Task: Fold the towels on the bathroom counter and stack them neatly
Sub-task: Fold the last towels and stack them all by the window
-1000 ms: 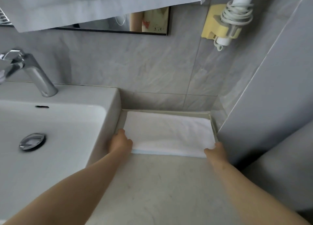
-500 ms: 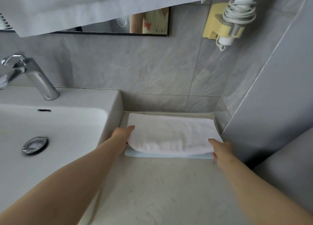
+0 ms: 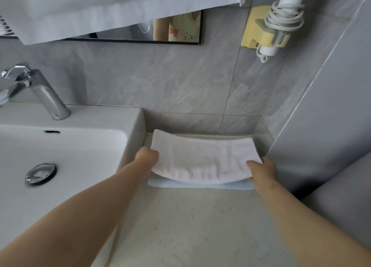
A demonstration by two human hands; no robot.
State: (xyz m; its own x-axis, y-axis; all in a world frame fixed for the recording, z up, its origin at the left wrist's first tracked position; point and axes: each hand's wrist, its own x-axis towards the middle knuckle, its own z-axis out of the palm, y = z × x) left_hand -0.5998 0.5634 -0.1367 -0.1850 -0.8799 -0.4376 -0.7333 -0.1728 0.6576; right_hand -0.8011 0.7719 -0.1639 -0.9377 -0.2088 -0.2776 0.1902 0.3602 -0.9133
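The folded white towel (image 3: 200, 158) is pinched at both ends in the grip of the left hand (image 3: 147, 156) and right hand (image 3: 261, 171), over the blue towel (image 3: 200, 185) at the surface's (image 3: 190, 226) back edge. Only laying it down seems left.

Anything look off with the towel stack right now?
Nothing spilled or damaged. The white towel, held at its ends by the left hand and right hand, sags in the middle instead of lying flat on the blue towel, whose front edge pokes out underneath.
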